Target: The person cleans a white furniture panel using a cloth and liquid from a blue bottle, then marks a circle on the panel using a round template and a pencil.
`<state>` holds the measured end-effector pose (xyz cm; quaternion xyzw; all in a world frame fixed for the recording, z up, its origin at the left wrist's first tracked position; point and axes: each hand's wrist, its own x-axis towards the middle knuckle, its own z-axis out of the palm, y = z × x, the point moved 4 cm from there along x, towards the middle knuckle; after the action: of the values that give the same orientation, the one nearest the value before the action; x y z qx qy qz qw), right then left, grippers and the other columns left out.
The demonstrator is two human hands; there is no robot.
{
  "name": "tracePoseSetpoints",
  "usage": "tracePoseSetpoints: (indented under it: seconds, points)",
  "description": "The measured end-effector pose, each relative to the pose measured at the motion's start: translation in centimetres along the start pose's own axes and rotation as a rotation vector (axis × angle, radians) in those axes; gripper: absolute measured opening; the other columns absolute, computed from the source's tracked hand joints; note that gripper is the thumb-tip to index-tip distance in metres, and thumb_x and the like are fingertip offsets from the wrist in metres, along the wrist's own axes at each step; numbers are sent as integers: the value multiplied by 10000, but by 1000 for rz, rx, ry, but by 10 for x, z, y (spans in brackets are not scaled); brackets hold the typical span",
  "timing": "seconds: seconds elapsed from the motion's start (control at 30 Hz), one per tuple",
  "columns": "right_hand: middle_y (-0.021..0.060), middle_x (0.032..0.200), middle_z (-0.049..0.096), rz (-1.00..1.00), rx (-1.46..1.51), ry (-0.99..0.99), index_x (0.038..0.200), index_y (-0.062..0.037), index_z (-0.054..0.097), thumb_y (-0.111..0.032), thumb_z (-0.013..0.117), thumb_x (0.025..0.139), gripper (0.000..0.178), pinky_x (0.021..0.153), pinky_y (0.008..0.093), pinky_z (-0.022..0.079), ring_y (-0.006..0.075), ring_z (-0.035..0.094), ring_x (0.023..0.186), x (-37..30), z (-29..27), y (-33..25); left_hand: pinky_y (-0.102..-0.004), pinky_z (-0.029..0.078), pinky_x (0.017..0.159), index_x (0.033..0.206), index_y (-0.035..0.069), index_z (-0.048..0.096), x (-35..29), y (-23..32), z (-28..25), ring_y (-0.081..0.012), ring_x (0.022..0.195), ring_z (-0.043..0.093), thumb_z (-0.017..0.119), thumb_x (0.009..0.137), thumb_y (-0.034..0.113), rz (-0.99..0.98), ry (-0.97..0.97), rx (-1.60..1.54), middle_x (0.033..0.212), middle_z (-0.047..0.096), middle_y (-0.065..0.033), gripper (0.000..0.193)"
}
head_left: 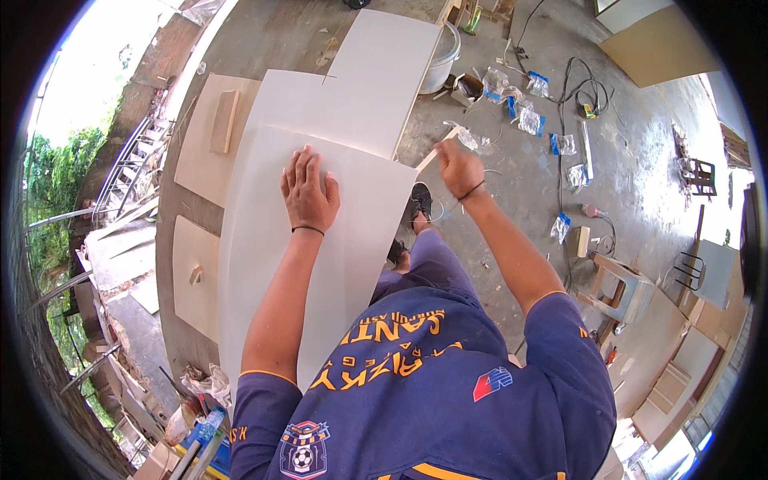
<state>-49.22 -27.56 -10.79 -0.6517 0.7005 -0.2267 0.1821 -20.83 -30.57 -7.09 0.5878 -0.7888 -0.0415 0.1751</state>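
A large white board [276,240] stretches under my left arm, and a second white panel [384,68] lies beyond it. My left hand [308,192] is open, its palm flat on the white surface near the seam between the two. Off the right edge of the board, my right hand [462,170] is closed in a fist. A pale, narrow wooden strip [430,160] runs from the board's corner up to that fist. The fingers hide part of it.
Wooden panels [196,264] lie on the floor at left. A white bucket [442,60] stands behind the far panel. Plastic packets [530,120] and a black cable [562,160] are scattered on the right, with a grey-sided wooden box [620,290] beyond.
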Motion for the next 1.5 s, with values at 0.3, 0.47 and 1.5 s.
tracePoseSetpoints:
  seconds: [0.3, 0.47, 1.5]
  points:
    - [137, 813, 657, -135, 143, -184, 933, -134, 613, -153, 551, 824, 126, 682, 449, 504, 348, 638, 778, -27, -4, -25, -504, 190, 1112, 1266, 60, 474, -1, 5, 2, -323, 1355, 305, 494, 869, 204, 88, -65, 111, 1437, 381, -104, 423]
    - [186, 824, 655, 190, -57, -77, 959, -81, 615, -225, 463, 926, 213, 672, 436, 499, 365, 634, 778, 32, -39, 37, -484, 188, 1108, 1253, 40, 504, 5, 94, 20, -289, 1306, 369, 571, 851, 334, 432, -275, -190, 1346, 459, -124, 503]
    - [125, 790, 573, -226, 245, -285, 958, -36, 655, -26, 619, 755, 207, 628, 386, 460, 313, 577, 729, -2, -75, -32, -540, 51, 1121, 1384, 33, 399, 16, 85, 23, -321, 1425, 176, 505, 902, 475, -162, -174, -175, 1509, 270, -163, 662]
